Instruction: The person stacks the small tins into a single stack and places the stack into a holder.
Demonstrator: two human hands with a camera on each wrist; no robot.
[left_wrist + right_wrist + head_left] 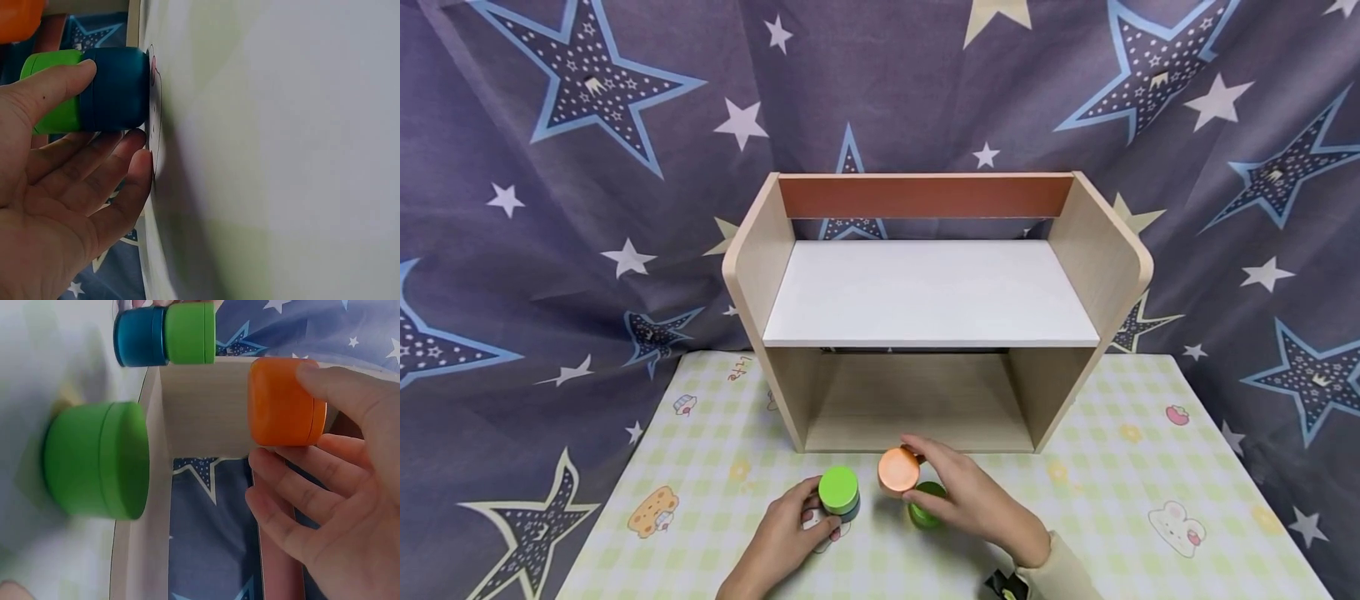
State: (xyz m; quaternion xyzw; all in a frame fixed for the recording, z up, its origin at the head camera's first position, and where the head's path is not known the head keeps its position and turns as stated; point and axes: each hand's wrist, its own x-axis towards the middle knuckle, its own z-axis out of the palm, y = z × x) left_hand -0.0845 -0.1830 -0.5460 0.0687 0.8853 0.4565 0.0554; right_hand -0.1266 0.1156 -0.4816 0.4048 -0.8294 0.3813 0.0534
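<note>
In the head view my left hand [790, 529] holds a small two-part stack between thumb and fingers. A bright green cup [838, 487] sits on top and a dark blue cup [115, 90] below, its base against the tabletop in the left wrist view. My right hand [966, 492] pinches an orange cup [898, 471], held above the table between thumb and fingers. Another green cup [94, 459] stands on the table below the orange one, apart from it; the right hand partly covers it in the head view. Whether the cups are hollow cannot be told.
A two-level wooden shelf unit [932, 292] with a white upper board stands just beyond the hands. A green-and-white checked cloth [1135, 467] covers the table. Behind hangs a dark curtain [925, 92] with stars.
</note>
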